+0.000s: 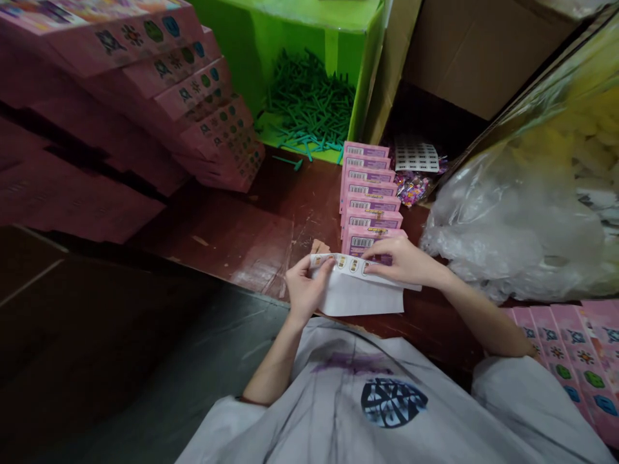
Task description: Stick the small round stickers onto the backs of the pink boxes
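Observation:
A white sticker sheet (362,295) with a row of small round stickers along its folded top edge lies across the front of the table. My left hand (307,287) pinches the sheet's left end, thumb on top. At the right part of the same edge, my right hand (396,259) is closed with thumb and fingers at a sticker. Just beyond the sheet stands a row of pink boxes (371,192) with barcodes on their upper faces; my right hand is in front of the nearest one.
Stacked pink boxes (207,103) rise at the left. A green bin (360,84) at the back holds green sticks (312,96). Behind the row lies another sticker sheet (416,154) on small colourful packets (412,188). A clear plastic bag (493,238) and more pink boxes (556,335) are at the right.

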The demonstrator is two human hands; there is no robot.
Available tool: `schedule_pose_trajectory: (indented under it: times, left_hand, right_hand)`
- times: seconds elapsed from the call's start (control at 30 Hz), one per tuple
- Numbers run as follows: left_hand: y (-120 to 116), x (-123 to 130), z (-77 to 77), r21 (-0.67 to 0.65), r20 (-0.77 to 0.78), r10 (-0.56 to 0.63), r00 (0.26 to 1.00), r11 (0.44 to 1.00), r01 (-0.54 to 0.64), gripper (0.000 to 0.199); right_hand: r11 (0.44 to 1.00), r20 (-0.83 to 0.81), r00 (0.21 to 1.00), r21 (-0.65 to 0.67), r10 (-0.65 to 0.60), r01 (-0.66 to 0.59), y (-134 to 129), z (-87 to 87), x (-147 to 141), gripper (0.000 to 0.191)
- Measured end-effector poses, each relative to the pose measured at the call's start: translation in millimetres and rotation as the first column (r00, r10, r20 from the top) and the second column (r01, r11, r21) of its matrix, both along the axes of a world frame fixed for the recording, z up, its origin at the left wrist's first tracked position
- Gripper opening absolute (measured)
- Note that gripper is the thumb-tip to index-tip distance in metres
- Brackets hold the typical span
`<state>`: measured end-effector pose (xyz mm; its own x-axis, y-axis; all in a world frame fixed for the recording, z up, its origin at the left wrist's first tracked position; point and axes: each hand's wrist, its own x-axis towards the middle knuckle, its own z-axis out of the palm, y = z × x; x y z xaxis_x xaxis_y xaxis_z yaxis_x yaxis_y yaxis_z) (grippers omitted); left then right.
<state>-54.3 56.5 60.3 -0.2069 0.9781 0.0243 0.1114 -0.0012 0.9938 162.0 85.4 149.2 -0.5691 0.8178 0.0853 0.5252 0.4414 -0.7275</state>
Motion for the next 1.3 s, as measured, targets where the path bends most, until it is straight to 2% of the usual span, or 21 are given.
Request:
schedule_pose_trajectory:
  times: [0.03,0.13,0.27,0.33,0.4,0.5,0.6,0.7,0.8,0.9,0.93,1.03,1.07,1.1,1.13,1.17,1.2,1.27,1.3]
  left_hand:
    - [0,1,1.3,0.005,-0.003,-0.002,1.000,1.000,0.002,0.021]
    - [-1,5,3.1,0.021,-0.008,-0.014,1.000,1.000,0.014,0.021]
    - [-1,6,1.4,0.037,-0.005,-0.016,1.000,0.999,0.016,0.021]
    - [1,6,-0.7,0.024,-0.013,0.008,1.000,1.000,-0.008,0.021]
    - [3,6,-3.4,0.006,-0.025,0.033,0.999,0.999,-0.033,0.022]
    - [7,5,-7.8,0.002,-0.045,0.042,0.998,0.999,-0.042,0.022]
    - [9,5,-11.6,0.012,-0.049,0.036,0.998,0.999,-0.035,0.021]
    - [9,3,-14.3,0.011,-0.042,0.019,0.999,1.000,-0.018,0.020]
    - [7,2,-15.7,0.001,-0.029,0.012,1.000,1.000,-0.012,0.021]
    - [7,4,-15.7,-0.010,-0.012,0.006,1.000,1.000,-0.006,0.021]
    - [7,5,-15.4,-0.009,-0.007,0.004,1.000,1.000,-0.004,0.020]
    - [7,9,-13.4,0.003,0.012,0.002,1.000,1.000,-0.002,0.019]
    - [7,10,-12.4,0.006,0.020,0.005,1.000,1.000,-0.005,0.019]
    - [7,11,-11.3,0.007,0.029,0.008,1.000,1.000,-0.008,0.018]
    - [7,12,-10.0,0.009,0.036,0.010,0.999,1.000,-0.010,0.018]
    - [6,13,-8.6,0.012,0.042,0.011,0.999,1.000,-0.011,0.018]
    - [6,14,-7.1,0.018,0.046,0.010,0.999,1.000,-0.011,0.018]
    - [5,16,-4.0,0.034,0.049,0.006,0.999,0.999,-0.008,0.017]
    - [5,18,-2.6,0.045,0.048,0.003,0.999,0.999,-0.005,0.016]
  right_hand:
    - [0.999,-0.018,1.000,-0.042,-0.015,0.014,-3,-2.1,-1,0.010]
    - [0.979,-0.093,0.980,-0.118,-0.178,0.167,-5,-8.0,0,0.001]
    - [0.964,-0.115,0.969,-0.174,-0.221,0.199,-5,-11.1,0,0.004]
    - [0.973,-0.154,0.963,-0.112,-0.219,0.204,-7,-10.2,-3,0.006]
    - [0.982,-0.189,0.964,0.003,-0.186,0.190,-5,-6.6,-5,0.010]
    - [0.975,-0.186,0.969,0.120,-0.164,0.188,16,4.5,-2,0.010]
    - [0.930,-0.079,0.958,0.231,-0.276,0.287,57,17.0,10,0.008]
    - [0.904,0.166,0.931,0.342,-0.326,0.255,96,21.4,21,0.010]
    - [0.923,0.331,0.899,0.348,-0.286,0.165,118,12.7,27,0.010]
    - [0.903,0.405,0.860,0.408,-0.310,0.133,125,-3.0,30,0.011]
    - [0.889,0.417,0.845,0.437,-0.335,0.137,125,-7.2,31,0.019]
    - [0.824,0.383,0.817,0.536,-0.431,0.183,117,-10.2,34,0.066]
    - [0.796,0.340,0.821,0.567,-0.459,0.210,111,-8.0,34,0.074]
    - [0.772,0.283,0.834,0.589,-0.473,0.238,102,-4.8,32,0.071]
    - [0.764,0.217,0.862,0.592,-0.457,0.256,92,-1.3,28,0.060]
    - [0.784,0.158,0.903,0.569,-0.400,0.248,80,1.7,23,0.045]
    - [0.832,0.115,0.947,0.517,-0.301,0.201,68,3.9,18,0.031]
    - [0.940,0.069,0.997,0.340,-0.032,0.006,46,4.1,8,0.017]
    - [0.966,0.040,0.996,0.243,0.078,-0.086,37,2.4,4,0.014]
